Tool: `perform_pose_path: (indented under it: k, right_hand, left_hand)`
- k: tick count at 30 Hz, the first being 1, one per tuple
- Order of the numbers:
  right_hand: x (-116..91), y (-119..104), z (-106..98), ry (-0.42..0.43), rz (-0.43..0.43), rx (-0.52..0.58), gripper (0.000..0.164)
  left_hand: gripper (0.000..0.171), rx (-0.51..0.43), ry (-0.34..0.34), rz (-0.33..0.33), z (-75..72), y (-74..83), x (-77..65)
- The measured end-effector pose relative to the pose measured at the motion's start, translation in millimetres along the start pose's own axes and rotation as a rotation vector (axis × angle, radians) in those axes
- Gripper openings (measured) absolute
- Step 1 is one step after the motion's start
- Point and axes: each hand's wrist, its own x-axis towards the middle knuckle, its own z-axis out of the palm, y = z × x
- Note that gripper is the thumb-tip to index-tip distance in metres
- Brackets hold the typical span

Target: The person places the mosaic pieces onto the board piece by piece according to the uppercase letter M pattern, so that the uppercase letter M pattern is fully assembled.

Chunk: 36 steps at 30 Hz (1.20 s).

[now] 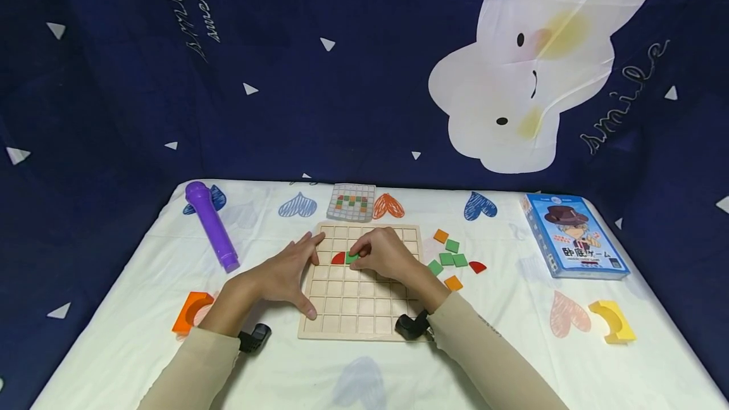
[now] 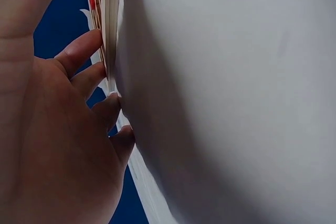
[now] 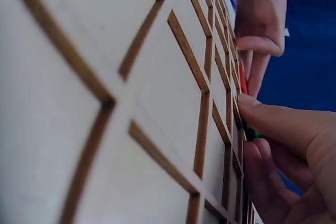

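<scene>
A wooden grid board (image 1: 342, 305) lies at the middle of the table. My left hand (image 1: 283, 274) rests along its left edge with the fingers spread and the thumb near the lower left corner. In the left wrist view, fingertips touch the side of the board. My right hand (image 1: 386, 253) pinches a small green square tile (image 1: 351, 258) over the upper part of the grid, its fingers partly covering it. Just left of that tile sits a red quarter-round piece (image 1: 338, 259) on the board. The right wrist view shows thumb and fingers close over the grid.
Right of the board lie several green tiles (image 1: 447, 259), orange tiles (image 1: 453, 283) and a red piece (image 1: 477, 267). A pattern card (image 1: 350, 202) sits behind it. Farther out are a purple microphone (image 1: 212, 226), blue box (image 1: 576, 236), orange block (image 1: 190, 313) and yellow block (image 1: 614, 321).
</scene>
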Motion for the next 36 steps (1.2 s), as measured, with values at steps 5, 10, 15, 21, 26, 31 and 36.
perform_pose_path:
  k: [5, 10, 15, 21, 26, 31, 36]
  right_hand:
    - [0.4, -0.2, 2.8, -0.003, 0.011, -0.007, 0.015]
    - [1.4, -1.1, 6.0, 0.0, 0.007, -0.021, 0.017]
    - [2.5, -1.7, 7.1, 0.006, 0.004, -0.024, 0.017]
    - [3.6, -2.5, 7.7, 0.003, 0.008, -0.006, 0.016]
    - [2.6, -2.7, 7.6, -0.001, 0.02, 0.009, 0.016]
    - [0.6, -2.4, 6.4, 0.0, 0.026, 0.012, 0.015]
    - [-2.2, -0.4, 3.0, 0.0, 0.002, -0.001, 0.015]
  left_hand:
    - [0.089, 0.001, 0.002, 0.002, 0.8, -1.4, -1.6]
    - [0.09, 0.001, 0.01, -0.005, 1.6, -3.6, -3.7]
    - [0.09, 0.003, 0.012, -0.008, 0.3, -1.6, -5.6]
    - [0.089, 0.006, 0.015, -0.008, 0.5, -2.4, -6.5]
    - [0.089, 0.004, 0.014, -0.01, 1.8, -3.4, -6.3]
    - [0.09, -0.001, 0.005, -0.01, 1.9, -1.5, -4.9]
    - [0.09, 0.006, 0.004, -0.001, 1.4, -0.1, -1.0]
